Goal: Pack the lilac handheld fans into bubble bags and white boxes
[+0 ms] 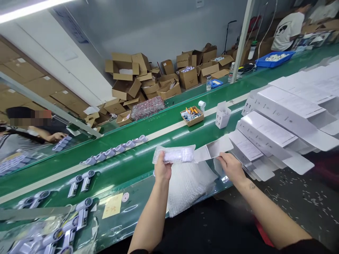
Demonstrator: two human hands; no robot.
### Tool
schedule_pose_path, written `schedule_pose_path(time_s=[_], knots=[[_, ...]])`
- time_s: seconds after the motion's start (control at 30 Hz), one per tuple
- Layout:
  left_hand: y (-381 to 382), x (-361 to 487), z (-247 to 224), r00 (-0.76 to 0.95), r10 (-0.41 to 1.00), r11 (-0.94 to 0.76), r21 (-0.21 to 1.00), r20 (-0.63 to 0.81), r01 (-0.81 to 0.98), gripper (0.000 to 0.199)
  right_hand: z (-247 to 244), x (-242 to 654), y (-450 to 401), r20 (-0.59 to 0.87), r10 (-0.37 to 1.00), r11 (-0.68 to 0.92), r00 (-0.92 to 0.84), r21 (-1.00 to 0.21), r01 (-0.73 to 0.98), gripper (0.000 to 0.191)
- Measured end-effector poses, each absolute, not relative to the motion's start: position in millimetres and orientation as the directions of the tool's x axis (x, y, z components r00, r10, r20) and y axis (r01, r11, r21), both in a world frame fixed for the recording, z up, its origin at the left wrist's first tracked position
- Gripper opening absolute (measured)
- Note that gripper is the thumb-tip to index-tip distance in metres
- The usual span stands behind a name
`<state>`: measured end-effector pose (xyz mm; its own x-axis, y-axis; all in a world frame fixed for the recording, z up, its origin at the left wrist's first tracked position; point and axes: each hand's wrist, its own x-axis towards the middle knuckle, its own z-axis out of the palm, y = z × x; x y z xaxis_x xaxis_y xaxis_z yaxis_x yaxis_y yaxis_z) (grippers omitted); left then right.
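Note:
My left hand (pixel 163 168) is closed around a bubble-wrap pouch (pixel 174 154) with a pale lilac item inside, its exact shape blurred by the wrap. In my right hand (pixel 231 167) is the edge of a white carton (pixel 219 145), pinched between thumb and fingers. The carton's open end faces left, against the right end of the pouch; whether the pouch has entered it I cannot tell. Below both hands lies a stack of bubble-wrap bags (pixel 189 183) at the bench edge. To the right of my right hand, flattened white cartons (pixel 265 130) are piled in overlapping rows.
Lilac handheld devices (pixel 109 152) line the green conveyor (pixel 148 151), with more at lower left. A small cardboard tray (pixel 194 120) of parts and an upright white box (pixel 222 116) stand ahead. Across the line, one person (pixel 29 130) handles lilac parts; brown cartons (pixel 124 70) fill the back.

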<state>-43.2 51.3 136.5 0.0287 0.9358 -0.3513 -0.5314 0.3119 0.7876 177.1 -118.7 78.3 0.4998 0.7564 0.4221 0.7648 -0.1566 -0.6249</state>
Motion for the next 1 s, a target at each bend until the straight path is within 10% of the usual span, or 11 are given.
schedule_pose_path(time_s=[0.2, 0.4, 0.53, 0.7, 1.0], knots=[[71.2, 32.2, 131.9, 0.128, 0.957, 0.289, 0.849, -0.26, -0.441, 0.035, 51.5, 223.6, -66.9, 0.08, 0.98, -0.129, 0.185, -0.452, 0.883, 0.017], [72.9, 75.0, 126.1, 0.281, 0.959, -0.047, 0.995, 0.021, 0.087, 0.035, 19.5, 230.9, -48.6, 0.175, 0.97, -0.034, 0.17, -0.594, 0.804, 0.035], [61.6, 79.6, 126.0, 0.554, 0.758, -0.604, 0.693, 0.345, 0.395, 0.036, 0.0, 222.0, -32.0, 0.311, 0.922, 0.047, 0.229, -0.679, 0.732, 0.032], [63.2, 102.4, 118.1, 0.738, 0.642, -0.766, 0.227, 0.209, 0.602, 0.034, -8.4, 209.9, -13.9, 0.412, 0.864, 0.134, 0.289, -0.742, 0.657, 0.022], [68.9, 75.8, 100.2, 0.781, 0.624, -0.776, 0.129, 0.018, 0.617, 0.044, -1.9, 201.4, -6.3, 0.339, 0.908, 0.201, 0.245, -0.867, 0.456, 0.027]])
